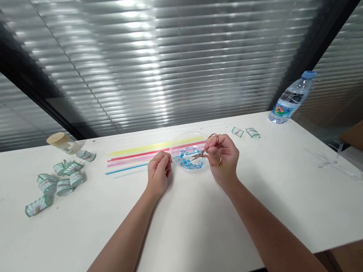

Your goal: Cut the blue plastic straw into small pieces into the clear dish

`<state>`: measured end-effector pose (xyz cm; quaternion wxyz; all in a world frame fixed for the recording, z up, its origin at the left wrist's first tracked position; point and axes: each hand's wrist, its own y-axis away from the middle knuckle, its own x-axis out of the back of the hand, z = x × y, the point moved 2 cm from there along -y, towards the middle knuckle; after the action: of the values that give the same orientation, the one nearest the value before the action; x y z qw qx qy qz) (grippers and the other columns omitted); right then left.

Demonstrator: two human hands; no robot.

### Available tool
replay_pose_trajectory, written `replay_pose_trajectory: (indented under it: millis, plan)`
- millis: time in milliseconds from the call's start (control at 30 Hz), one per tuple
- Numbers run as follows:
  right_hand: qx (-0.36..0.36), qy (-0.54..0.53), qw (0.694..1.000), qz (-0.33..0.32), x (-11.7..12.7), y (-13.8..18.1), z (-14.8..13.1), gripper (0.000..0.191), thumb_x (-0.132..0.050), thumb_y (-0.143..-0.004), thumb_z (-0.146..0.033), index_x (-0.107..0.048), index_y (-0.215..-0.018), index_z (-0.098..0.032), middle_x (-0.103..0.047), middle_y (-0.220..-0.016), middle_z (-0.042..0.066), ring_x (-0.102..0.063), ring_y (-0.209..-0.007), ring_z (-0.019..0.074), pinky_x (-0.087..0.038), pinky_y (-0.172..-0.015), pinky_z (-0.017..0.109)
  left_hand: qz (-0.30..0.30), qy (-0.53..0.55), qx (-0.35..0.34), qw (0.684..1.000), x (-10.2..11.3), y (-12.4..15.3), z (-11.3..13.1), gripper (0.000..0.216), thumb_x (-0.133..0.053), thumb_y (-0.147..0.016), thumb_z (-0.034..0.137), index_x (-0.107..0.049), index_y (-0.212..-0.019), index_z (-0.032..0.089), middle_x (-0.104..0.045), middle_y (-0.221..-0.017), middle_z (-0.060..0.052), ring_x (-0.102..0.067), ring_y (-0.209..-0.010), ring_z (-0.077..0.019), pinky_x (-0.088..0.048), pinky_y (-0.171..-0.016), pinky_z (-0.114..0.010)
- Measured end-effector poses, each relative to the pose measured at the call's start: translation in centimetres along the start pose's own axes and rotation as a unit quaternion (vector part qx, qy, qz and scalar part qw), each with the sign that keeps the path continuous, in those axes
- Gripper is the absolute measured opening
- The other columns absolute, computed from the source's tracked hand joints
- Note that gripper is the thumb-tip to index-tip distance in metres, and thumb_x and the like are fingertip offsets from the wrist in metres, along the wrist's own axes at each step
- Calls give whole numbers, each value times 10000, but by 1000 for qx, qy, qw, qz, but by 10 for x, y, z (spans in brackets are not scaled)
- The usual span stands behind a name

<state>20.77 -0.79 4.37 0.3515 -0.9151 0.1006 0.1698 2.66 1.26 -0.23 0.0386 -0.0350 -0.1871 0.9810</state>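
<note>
My right hand (225,158) has its fingers through the handles of small rose-gold scissors (213,161), and their blades are parted over a clear round bowl (193,170). Inside the bowl lie many short blue pieces (186,161). At the bowl's left rim my left hand (159,171) is closed in a pinch on a thin blue straw (178,156), whose end points over the bowl toward the blades. Part of the straw is hidden by the fingers. Long thin yellow straws (142,150), red straws (131,157) and pink straws (123,164) lie behind and left of my left hand.
Several green-edged clear wrappers (64,187) lie on the white table (106,215) at left, beside a tipped beige-capped container (62,142). Two more wrappers (252,132) lie behind the bowl. A water bottle (291,99) stands back right, near a clear plastic stand (333,162).
</note>
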Motion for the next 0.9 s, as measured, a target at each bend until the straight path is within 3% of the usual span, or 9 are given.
replay_pose_trajectory:
  millis: [233, 600, 900]
  plan:
    - [23, -2, 1000, -17, 0, 0, 1, 256, -680, -817, -334, -500, -693, -201, -491, -599, -38, -469, -563, 86, -411, -501, 239, -6, 3, -5, 1000, 0, 0, 0, 274, -507, -872, 346, -497, -648, 190, -339, -522, 45, -296, -448, -86, -269, -382, -220]
    - [-4, -13, 1000, -12, -4, 3, 0, 332, -694, -777, -456, -491, -683, -210, -499, -591, -36, -478, -557, 96, -438, -510, 253, -20, -4, 3, 1000, -1, 0, -1, 305, -522, -866, 401, -498, -643, 194, -350, -542, 39, -294, -455, -86, -265, -369, -220]
    - [0, -17, 1000, -2, -4, 3, 4, 284, -693, -803, -344, -479, -682, -202, -469, -597, -41, -456, -557, 86, -397, -501, 241, -24, 1, 0, 1000, -1, 0, 0, 295, -526, -863, 383, -506, -639, 192, -352, -535, 38, -298, -455, -87, -263, -373, -219]
